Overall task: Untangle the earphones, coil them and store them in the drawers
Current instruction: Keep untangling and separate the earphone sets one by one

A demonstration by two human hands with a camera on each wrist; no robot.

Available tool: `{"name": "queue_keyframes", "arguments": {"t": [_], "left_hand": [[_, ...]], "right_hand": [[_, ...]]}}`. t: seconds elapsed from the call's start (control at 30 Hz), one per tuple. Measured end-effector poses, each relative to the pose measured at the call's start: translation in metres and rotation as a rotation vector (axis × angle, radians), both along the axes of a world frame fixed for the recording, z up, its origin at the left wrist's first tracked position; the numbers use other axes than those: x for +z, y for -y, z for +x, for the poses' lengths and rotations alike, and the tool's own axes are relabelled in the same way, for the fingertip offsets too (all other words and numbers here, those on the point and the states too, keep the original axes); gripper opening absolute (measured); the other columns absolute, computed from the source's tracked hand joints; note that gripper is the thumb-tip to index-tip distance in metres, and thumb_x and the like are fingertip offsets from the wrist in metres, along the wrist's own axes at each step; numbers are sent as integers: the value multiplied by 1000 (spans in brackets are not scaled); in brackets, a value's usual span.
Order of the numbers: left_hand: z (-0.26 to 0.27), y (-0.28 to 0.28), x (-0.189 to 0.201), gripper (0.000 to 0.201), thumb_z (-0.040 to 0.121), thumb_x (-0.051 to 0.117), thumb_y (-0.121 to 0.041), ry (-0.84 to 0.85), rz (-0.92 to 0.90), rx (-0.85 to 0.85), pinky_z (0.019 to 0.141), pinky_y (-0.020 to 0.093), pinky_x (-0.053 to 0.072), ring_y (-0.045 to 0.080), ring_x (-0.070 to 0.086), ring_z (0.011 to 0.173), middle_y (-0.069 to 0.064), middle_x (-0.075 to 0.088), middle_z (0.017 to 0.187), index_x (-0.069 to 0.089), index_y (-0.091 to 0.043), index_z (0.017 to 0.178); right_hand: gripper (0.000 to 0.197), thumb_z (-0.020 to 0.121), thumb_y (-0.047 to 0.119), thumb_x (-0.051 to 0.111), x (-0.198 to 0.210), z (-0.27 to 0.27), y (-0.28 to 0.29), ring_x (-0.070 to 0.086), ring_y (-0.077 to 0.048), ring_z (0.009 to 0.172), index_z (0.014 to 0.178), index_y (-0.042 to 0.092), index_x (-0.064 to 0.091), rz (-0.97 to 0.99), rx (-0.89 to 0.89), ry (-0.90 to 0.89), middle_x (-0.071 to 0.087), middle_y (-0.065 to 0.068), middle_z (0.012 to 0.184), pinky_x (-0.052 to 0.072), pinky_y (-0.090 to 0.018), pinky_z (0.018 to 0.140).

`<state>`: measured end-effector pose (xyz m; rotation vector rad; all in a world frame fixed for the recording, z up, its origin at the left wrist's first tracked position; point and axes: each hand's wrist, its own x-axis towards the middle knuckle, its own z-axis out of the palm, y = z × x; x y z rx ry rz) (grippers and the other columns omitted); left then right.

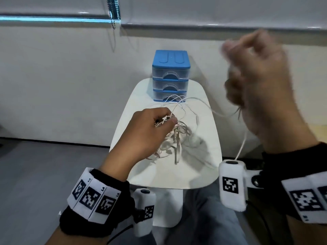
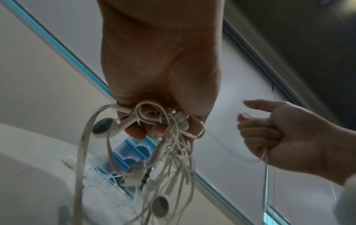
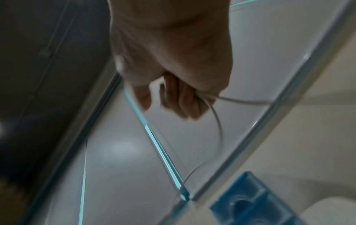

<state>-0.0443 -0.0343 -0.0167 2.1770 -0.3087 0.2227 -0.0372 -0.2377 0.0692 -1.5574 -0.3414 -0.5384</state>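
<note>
A tangle of white earphones (image 1: 175, 137) hangs over the small white table (image 1: 194, 175). My left hand (image 1: 152, 126) grips the top of the bundle; in the left wrist view the earphones (image 2: 159, 137) spill from its curled fingers (image 2: 138, 132), earbuds dangling. My right hand (image 1: 254, 85), blurred, is raised to the right with its fingers curled round a single cable (image 1: 223, 113) that runs back to the tangle. The right wrist view shows that cable (image 3: 217, 115) leaving the fist (image 3: 183, 97). A blue three-drawer unit (image 1: 170, 76) stands at the table's far end, drawers closed.
A pale wall runs behind the table, with a window blind and its bead chain (image 1: 113, 13) above. Grey floor lies to the left. My legs sit under the table's near edge.
</note>
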Motion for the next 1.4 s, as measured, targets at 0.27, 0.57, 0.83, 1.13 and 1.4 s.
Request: {"name": "queue_keyframes", "arguments": {"t": [0.27,0.57,0.83,1.13,1.4], "left_hand": [[0,-6,11,30,97,64,-37,52,56,-3,61,36,42,19,53,65,2,61,67,67,-17,76],[3,-11,7,17,95,69,-34,3,113,-43,61,26,38,5,50,61,-10,62,66,72,-23,82],[4,-7,8,13,92,73,-36,61,129,-95,58,16,34,4,54,65,-14,62,68,73,-28,82],[8,-23,3,8,89,75,-29,18,157,-38,62,22,41,3,56,65,-17,65,72,70,-28,83],[7,-32,-1,9,93,72,-31,-54,68,-47,65,25,43,4,55,63,-15,65,68,72,-29,84]], "right_hand": [[26,93,35,66,-32,-5,-33,44,-7,55,72,21,63,-967,-13,-181,47,6,56,30,-27,54],[31,100,19,58,-3,7,-8,27,-13,41,69,13,58,-34,-71,-82,36,6,46,18,-29,46],[29,95,37,65,-43,5,-20,52,-12,60,76,16,69,-1034,51,-234,57,3,63,42,-30,58],[28,103,25,50,-8,16,12,33,-11,49,75,23,51,145,-198,186,47,11,59,26,-28,46],[26,95,36,53,-31,21,45,51,-20,62,75,21,60,-204,-482,95,58,3,67,40,-39,59]]}}
